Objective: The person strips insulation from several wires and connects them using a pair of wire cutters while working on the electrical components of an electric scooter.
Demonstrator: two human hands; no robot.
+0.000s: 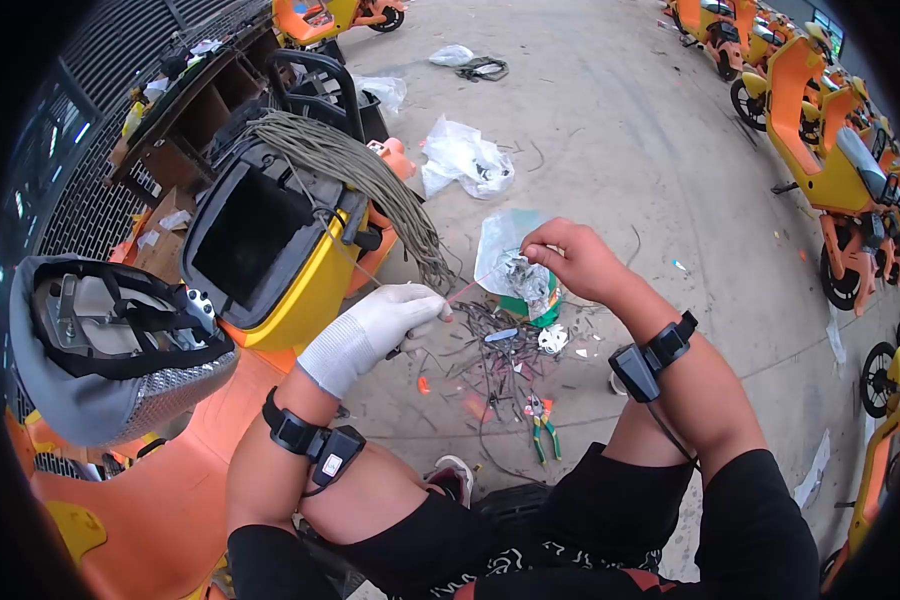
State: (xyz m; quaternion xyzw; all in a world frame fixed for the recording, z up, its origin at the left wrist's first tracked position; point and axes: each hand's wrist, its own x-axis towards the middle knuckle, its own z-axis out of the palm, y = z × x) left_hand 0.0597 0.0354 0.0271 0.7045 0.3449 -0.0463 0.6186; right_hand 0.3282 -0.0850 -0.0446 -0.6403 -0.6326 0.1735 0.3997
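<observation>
My left hand (pixel 395 325), in a white knit glove, is closed on a thin reddish wire (pixel 462 292). The wire runs up to the right toward my bare right hand (pixel 578 262), whose thumb and forefinger are pinched at its far end. A small dark thing shows under the gloved fingers; its kind is hidden. Below and beyond my right hand stands a green container (pixel 543 313) with a clear plastic bag (pixel 505 238) and scraps in it. On the floor between my hands lie many dark cable offcuts (pixel 490 350) and green-handled pliers (pixel 544 430).
To my left is a yellow open box (pixel 315 290) with a coil of grey cable (pixel 355 180) over it, beside a grey scooter seat (pixel 120 400). White plastic bags (pixel 465 160) lie farther out. Orange and yellow scooters (pixel 820 130) line the right side.
</observation>
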